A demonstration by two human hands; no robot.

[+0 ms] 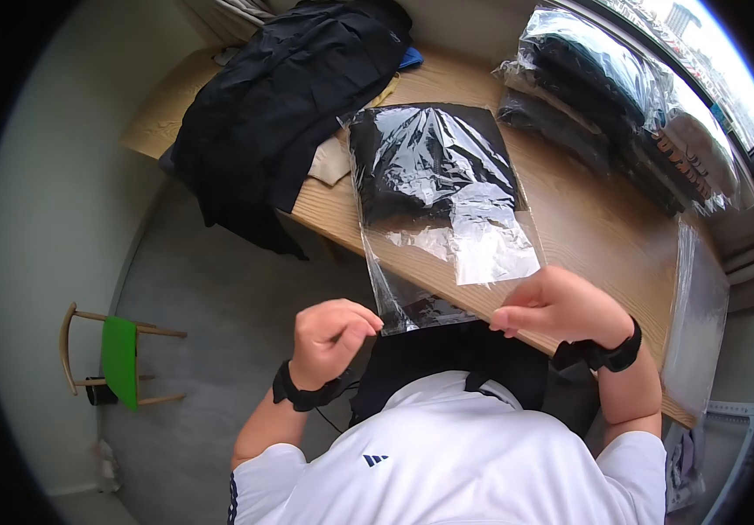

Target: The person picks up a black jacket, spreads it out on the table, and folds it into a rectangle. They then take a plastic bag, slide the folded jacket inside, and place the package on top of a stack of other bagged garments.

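A clear plastic bag (412, 297) with a folded black garment (377, 171) inside lies on the wooden table. Its loose end hangs over the table's front edge toward me. A white light patch, possibly a label or glare, shows on the bag's lower right. My left hand (331, 339) is closed, its fingertips pinching the bag's near left corner. My right hand (565, 306) is closed too, with thumb and fingers pressed together at the near right corner. That hand hides part of the corner.
Black clothes (280, 96) are piled at the table's left, partly hanging off. Bagged folded garments (587, 96) are stacked by the window. Flat clear bags (699, 315) lie at the right end of the table (604, 254). A green chair (120, 359) stands on the floor at left.
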